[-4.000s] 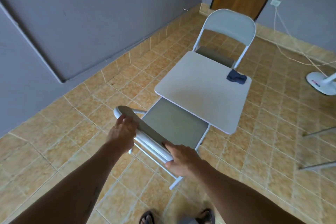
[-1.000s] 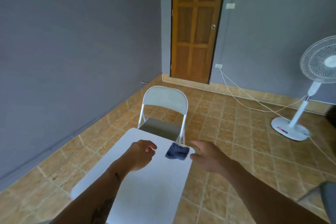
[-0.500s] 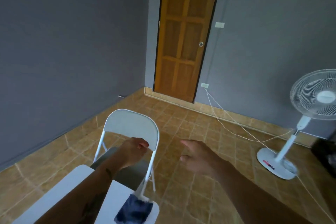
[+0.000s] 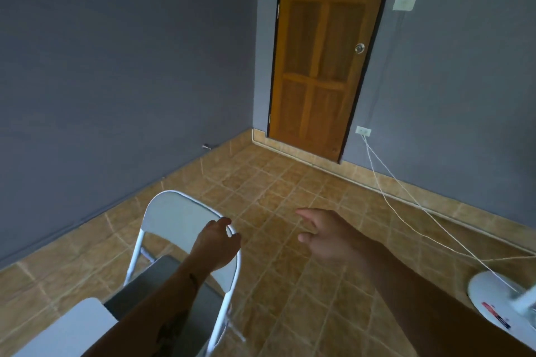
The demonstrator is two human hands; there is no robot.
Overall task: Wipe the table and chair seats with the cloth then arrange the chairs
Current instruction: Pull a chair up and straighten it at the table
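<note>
A white folding chair (image 4: 174, 217) with a grey seat (image 4: 162, 293) stands at the lower left, its backrest turned toward me. My left hand (image 4: 216, 246) hovers at the right top edge of the backrest with loosely curled fingers, holding nothing. To the right of the chair, my right hand (image 4: 327, 238) is stretched out over the floor, fingers relaxed and empty. A corner of the white table (image 4: 72, 330) shows at the bottom left. The cloth is out of view.
A wooden door (image 4: 322, 52) is set in the grey wall ahead. A white fan base (image 4: 493, 301) sits at the lower right, its cord (image 4: 406, 200) trailing over the tiled floor to a wall socket (image 4: 363, 131).
I have moved past the table toward the far chair. The cloth has dropped out of view. My left hand has come up to the chair's backrest.
</note>
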